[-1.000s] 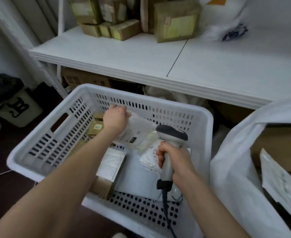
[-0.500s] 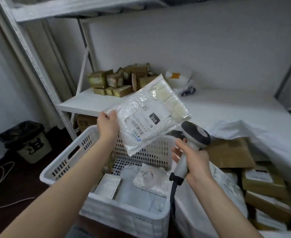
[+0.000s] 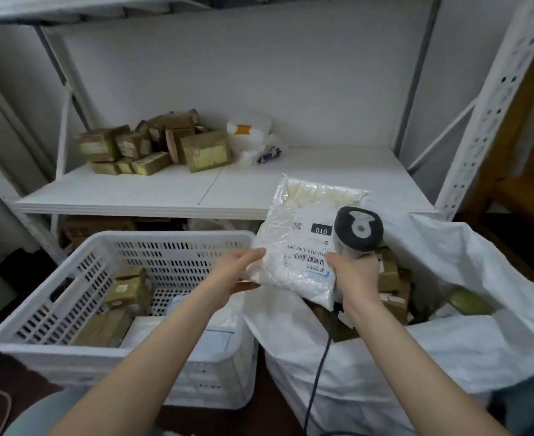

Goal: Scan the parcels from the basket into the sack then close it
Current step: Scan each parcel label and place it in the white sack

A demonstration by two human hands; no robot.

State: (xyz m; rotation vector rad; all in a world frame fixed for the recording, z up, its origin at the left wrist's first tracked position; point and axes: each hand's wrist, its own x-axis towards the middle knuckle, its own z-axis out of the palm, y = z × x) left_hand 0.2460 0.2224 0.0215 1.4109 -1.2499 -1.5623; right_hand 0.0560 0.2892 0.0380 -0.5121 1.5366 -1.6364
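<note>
Our left hand (image 3: 238, 272) pinches the parcel (image 3: 303, 243) above the sack (image 3: 448, 350); our right hand (image 3: 352, 272) grips the scanner (image 3: 358, 231).

A white plastic parcel (image 3: 300, 247), its barcode label marked 010 facing the camera, is being held nearly upright by its lower left edge in the left hand (image 3: 237, 272), above the sack's near rim. A grey corded scanner (image 3: 358, 229) is being gripped in the right hand (image 3: 353, 275), with its head overlapping the label. Brown boxes (image 3: 124, 287) and white mailers (image 3: 152, 328) are being held in the white slotted basket (image 3: 171, 237). More cartons (image 3: 388, 275) are being held in the open white sack (image 3: 448, 347) beside it.
</note>
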